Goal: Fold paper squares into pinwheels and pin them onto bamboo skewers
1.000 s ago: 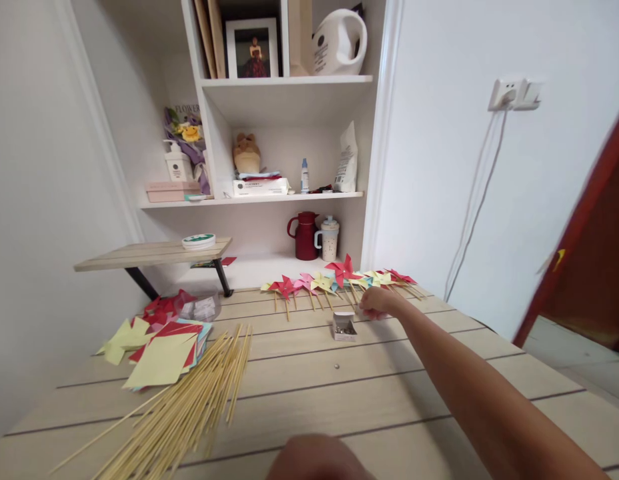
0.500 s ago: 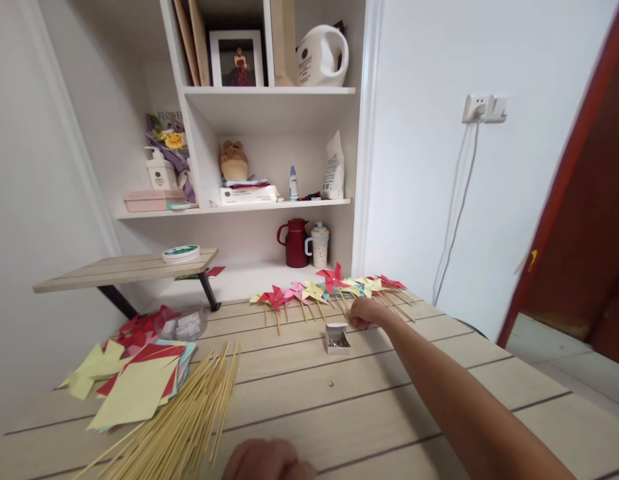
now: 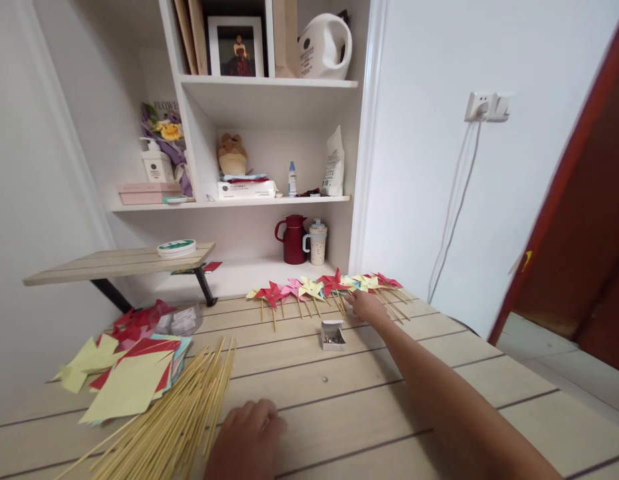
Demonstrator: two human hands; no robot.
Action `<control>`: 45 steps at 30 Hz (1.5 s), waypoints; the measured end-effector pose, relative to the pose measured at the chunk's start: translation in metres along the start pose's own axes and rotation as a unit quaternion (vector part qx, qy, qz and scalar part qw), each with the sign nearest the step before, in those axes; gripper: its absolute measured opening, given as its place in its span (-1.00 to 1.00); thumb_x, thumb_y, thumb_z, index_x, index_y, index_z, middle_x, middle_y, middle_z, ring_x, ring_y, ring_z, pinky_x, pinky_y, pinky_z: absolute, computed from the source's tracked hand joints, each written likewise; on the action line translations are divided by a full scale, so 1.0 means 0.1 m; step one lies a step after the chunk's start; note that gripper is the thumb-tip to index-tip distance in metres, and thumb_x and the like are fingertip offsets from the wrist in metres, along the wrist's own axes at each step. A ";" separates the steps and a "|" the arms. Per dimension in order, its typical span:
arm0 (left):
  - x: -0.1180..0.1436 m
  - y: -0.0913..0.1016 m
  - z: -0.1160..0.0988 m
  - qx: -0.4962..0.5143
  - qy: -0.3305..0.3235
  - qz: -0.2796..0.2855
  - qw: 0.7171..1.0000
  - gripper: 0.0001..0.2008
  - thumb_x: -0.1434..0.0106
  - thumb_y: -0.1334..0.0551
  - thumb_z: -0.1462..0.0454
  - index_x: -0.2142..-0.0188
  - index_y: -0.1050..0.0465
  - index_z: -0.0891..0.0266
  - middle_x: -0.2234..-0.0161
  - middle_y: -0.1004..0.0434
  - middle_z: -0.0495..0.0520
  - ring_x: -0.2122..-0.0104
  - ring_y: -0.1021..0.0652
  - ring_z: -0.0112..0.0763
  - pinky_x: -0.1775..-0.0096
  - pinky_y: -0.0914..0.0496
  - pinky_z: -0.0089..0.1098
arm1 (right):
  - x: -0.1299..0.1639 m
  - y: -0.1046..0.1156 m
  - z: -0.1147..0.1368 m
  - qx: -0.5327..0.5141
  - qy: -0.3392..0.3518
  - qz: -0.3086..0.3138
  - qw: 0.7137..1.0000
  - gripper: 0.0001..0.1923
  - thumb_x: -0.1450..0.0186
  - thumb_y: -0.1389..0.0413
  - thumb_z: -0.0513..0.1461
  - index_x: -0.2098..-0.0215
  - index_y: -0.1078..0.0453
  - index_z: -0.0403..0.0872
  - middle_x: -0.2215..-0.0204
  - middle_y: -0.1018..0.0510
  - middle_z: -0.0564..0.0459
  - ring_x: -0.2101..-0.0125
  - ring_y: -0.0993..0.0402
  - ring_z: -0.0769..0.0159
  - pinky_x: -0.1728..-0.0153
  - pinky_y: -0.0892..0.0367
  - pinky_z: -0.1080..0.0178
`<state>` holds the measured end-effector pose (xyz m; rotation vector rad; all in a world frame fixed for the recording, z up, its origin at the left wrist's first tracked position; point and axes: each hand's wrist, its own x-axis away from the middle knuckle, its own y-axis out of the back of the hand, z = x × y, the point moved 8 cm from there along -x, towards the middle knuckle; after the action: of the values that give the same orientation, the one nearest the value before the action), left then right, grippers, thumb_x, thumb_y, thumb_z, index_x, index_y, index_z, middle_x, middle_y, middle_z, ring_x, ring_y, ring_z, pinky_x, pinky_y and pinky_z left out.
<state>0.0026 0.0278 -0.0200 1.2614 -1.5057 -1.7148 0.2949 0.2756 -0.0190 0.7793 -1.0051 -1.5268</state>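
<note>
Right hand point(image 3: 365, 307), fingers curled, whether gripping unclear, reaches the row of paper pinwheels point(image 3: 324, 288) across the worktop point(image 3: 389, 393); left hand point(image 3: 247, 437) rests loosely closed and empty beside bamboo sticks point(image 3: 179, 413).

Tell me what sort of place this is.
Probably a room at home used for paper crafts: white wall shelves hold a framed photo and a dark red jug, beside a pale wooden plank table.

Matt paper pinwheels point(image 3: 329, 285) lie on pale grained wood table point(image 3: 369, 393).
</note>
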 end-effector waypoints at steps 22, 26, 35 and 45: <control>-0.52 -0.27 0.30 0.032 0.143 0.076 0.986 -0.47 -0.22 0.01 0.54 -0.02 -0.53 0.15 -0.06 -0.52 0.12 -0.04 -0.44 -0.18 -0.06 -0.24 -0.19 | -0.08 -0.21 0.09 -0.009 -0.017 -0.109 0.994 -0.73 -0.31 -0.03 -0.07 0.27 -0.50 -0.03 0.20 -0.64 -0.08 0.17 -0.57 0.10 0.29 -0.34 0.21; -0.50 -0.29 0.31 0.041 0.150 0.075 0.985 -0.48 -0.22 0.01 0.54 -0.01 -0.54 0.16 -0.07 -0.51 0.12 -0.05 -0.44 -0.19 -0.06 -0.25 -0.19 | -0.06 -0.18 0.05 -0.025 -0.026 -0.122 0.992 -0.74 -0.31 -0.04 -0.07 0.29 -0.51 -0.02 0.24 -0.65 -0.06 0.19 -0.58 0.12 0.33 -0.32 0.25; -0.48 -0.31 0.31 0.045 0.152 0.070 0.985 -0.49 -0.25 0.03 0.53 -0.01 -0.54 0.16 -0.08 -0.52 0.13 -0.03 -0.45 -0.22 -0.06 -0.25 -0.21 | 0.00 -0.08 0.04 -0.053 -0.029 -0.132 0.989 -0.65 -0.35 -0.02 -0.02 0.35 -0.55 -0.03 0.28 -0.67 -0.08 0.23 -0.59 0.17 0.40 -0.27 0.31; -0.47 -0.31 0.30 0.043 0.142 0.067 0.987 -0.50 -0.28 0.02 0.51 -0.05 -0.52 0.17 -0.12 -0.49 0.16 -0.09 -0.43 -0.17 -0.10 -0.25 -0.16 | 0.04 -0.17 0.09 -0.057 -0.028 -0.107 0.992 -0.58 -0.28 -0.07 0.09 0.41 -0.57 -0.03 0.31 -0.67 -0.10 0.26 -0.60 0.12 0.35 -0.34 0.26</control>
<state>0.0018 0.0893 -0.0377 1.3515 -1.4692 -1.3350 0.2790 0.2739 -0.0306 0.7850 -0.8882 -1.7830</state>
